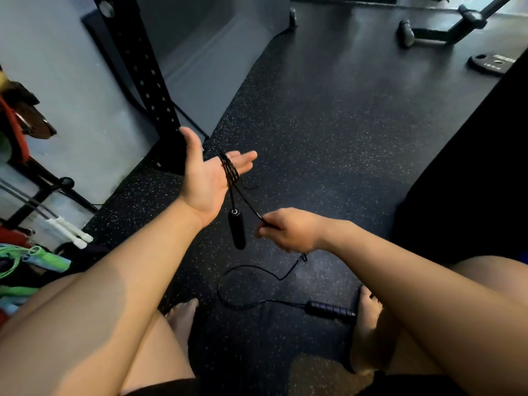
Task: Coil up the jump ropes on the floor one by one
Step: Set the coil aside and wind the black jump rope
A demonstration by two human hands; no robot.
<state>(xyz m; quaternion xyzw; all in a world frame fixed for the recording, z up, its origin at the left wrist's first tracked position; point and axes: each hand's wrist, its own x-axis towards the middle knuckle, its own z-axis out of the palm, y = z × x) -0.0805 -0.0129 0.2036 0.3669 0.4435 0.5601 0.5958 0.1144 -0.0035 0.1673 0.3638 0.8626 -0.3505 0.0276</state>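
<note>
A black jump rope (230, 170) is wound in several turns around the fingers of my left hand (205, 178), which is held flat, palm up, fingers spread. One black handle (237, 228) dangles below that hand. My right hand (288, 230) pinches the cord just right of the handle. From there the cord runs down to the floor in a loose loop (228, 284) between my bare feet. It ends at the second handle (328, 310), black with purple rings, lying by my right foot.
A black perforated rack post (137, 67) stands at the left by the grey wall. Green and white jump ropes (43, 258) lie piled at the lower left. A weight plate (490, 64) and bench legs (434, 32) sit on the speckled rubber floor at the far right.
</note>
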